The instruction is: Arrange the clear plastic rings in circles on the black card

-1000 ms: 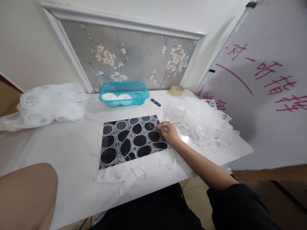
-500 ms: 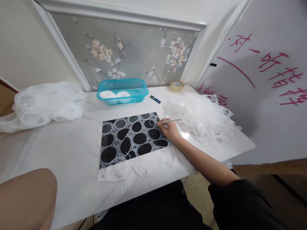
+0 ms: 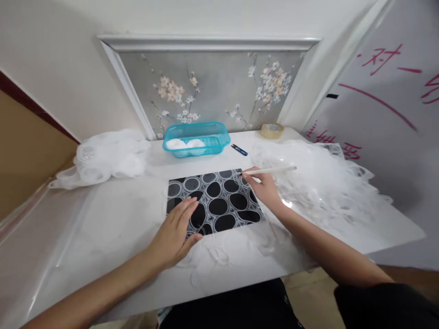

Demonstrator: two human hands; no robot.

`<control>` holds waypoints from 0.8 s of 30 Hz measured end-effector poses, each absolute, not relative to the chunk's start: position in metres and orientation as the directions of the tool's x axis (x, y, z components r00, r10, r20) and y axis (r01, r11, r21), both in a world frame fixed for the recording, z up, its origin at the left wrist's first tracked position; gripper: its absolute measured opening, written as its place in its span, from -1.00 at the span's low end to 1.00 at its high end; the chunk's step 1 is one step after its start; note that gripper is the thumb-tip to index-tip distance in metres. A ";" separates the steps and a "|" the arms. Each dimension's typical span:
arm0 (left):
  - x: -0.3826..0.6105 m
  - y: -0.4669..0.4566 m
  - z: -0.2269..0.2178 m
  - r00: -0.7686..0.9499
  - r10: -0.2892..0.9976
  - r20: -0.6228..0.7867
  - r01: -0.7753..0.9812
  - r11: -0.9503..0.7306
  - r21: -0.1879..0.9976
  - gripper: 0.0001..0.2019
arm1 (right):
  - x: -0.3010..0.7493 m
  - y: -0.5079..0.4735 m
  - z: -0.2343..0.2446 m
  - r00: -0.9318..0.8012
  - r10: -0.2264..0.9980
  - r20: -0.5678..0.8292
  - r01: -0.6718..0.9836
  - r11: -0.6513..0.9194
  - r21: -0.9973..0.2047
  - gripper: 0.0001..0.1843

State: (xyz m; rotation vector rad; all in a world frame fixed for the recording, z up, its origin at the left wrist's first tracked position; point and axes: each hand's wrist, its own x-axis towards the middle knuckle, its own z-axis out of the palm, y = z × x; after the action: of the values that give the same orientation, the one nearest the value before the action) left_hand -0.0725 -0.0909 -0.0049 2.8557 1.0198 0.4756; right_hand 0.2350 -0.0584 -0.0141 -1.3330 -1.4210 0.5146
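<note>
A black sheet (image 3: 217, 207) patterned with pale rings and dark ovals lies flat on the white table. My left hand (image 3: 178, 228) rests over its left front part, fingers stretched out and holding nothing. At the sheet's far right corner, my right hand (image 3: 262, 185) is closed around a slim white pen-shaped tool (image 3: 281, 169). The tool's dark tip points left, at the sheet's far edge; its exact kind is unclear. Thin clear offcuts (image 3: 219, 256) are strewn along the near edge of the sheet.
A blue plastic basket (image 3: 224, 136) with white round pieces stands at the back. Beside it lie blue thread snips (image 3: 239, 149) and a tape roll (image 3: 272, 130). Heaps of translucent film with ring-shaped cutouts sit at right (image 3: 318, 183) and left (image 3: 113, 157). A whiteboard (image 3: 377, 137) borders the right.
My left hand has come in from the left onto the sheet. My right hand has moved up to the sheet's far right corner, still gripping the tool. The camera view has turned left.
</note>
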 end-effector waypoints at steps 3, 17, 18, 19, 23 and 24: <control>-0.083 -0.079 -0.018 0.735 0.657 0.168 0.654 -0.753 0.079 -0.31 | 0.206 -0.046 -0.004 0.101 0.939 0.328 0.292 0.287 -0.912 -0.76; -0.104 -0.070 -0.022 0.662 0.732 0.159 0.739 -0.673 0.023 -0.30 | 0.169 -0.032 -0.009 0.157 0.945 0.289 0.154 0.265 -0.952 -0.81; -0.100 -0.071 -0.019 0.695 0.700 0.167 0.707 -0.707 0.021 -0.31 | 0.176 -0.034 -0.006 0.216 0.920 0.328 0.186 0.291 -0.938 -0.81; -0.096 -0.073 -0.017 0.732 0.661 0.168 0.668 -0.744 0.018 -0.33 | 0.182 -0.038 -0.005 0.234 0.904 0.358 0.232 0.306 -0.923 -0.82; -0.071 -0.079 -0.011 0.829 0.546 0.122 0.548 -0.836 0.016 -0.32 | 0.180 -0.054 -0.019 -0.013 0.953 0.302 0.390 0.283 -0.876 -0.82; -0.064 -0.080 -0.011 0.839 0.532 0.115 0.535 -0.845 0.012 -0.31 | 0.177 -0.056 -0.025 -0.074 0.961 0.266 0.405 0.273 -0.873 -0.82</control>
State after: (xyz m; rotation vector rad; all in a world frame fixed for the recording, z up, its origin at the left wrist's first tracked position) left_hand -0.0638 -0.0795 -0.0114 3.0318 0.8797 0.1804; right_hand 0.1766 -0.0558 -0.0249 -1.2778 -1.6422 0.7755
